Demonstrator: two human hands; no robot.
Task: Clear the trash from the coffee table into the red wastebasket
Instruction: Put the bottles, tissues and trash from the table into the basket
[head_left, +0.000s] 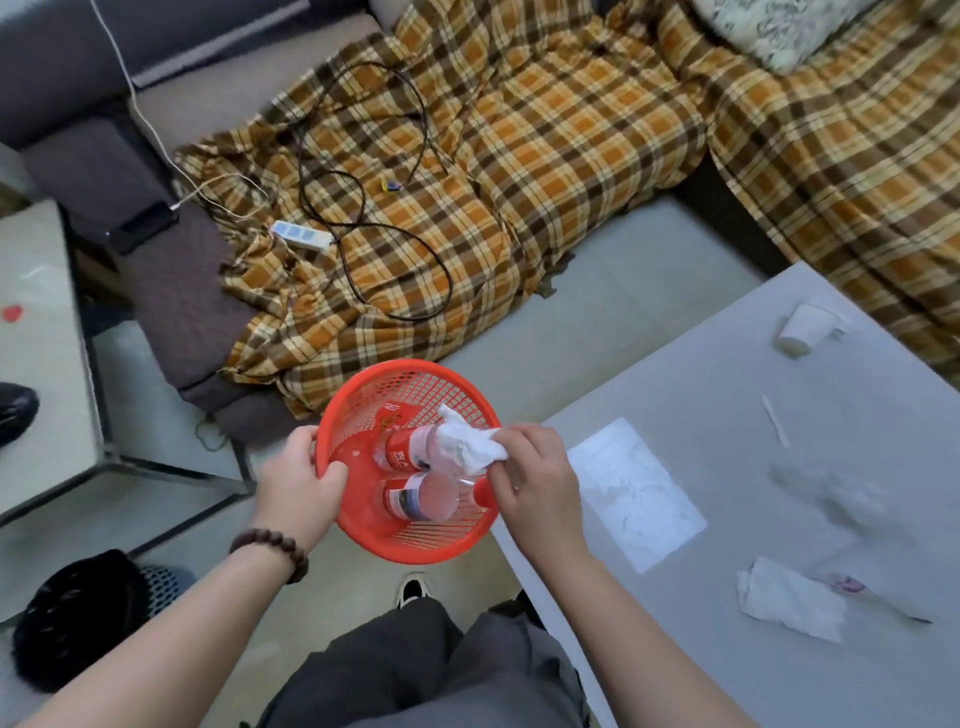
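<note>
Our left hand (298, 475) grips the rim of the red mesh basket (363, 395); our right hand (535, 478) pinches a crumpled white tissue (465, 441) over two bottles (415, 475) inside it.

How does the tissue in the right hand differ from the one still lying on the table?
The held tissue is bunched up, pinched by the right hand above the red basket. The table tissue lies flatter and more spread out, untouched, on the coffee table beside a pink smear. Both are white and crumpled.
</note>
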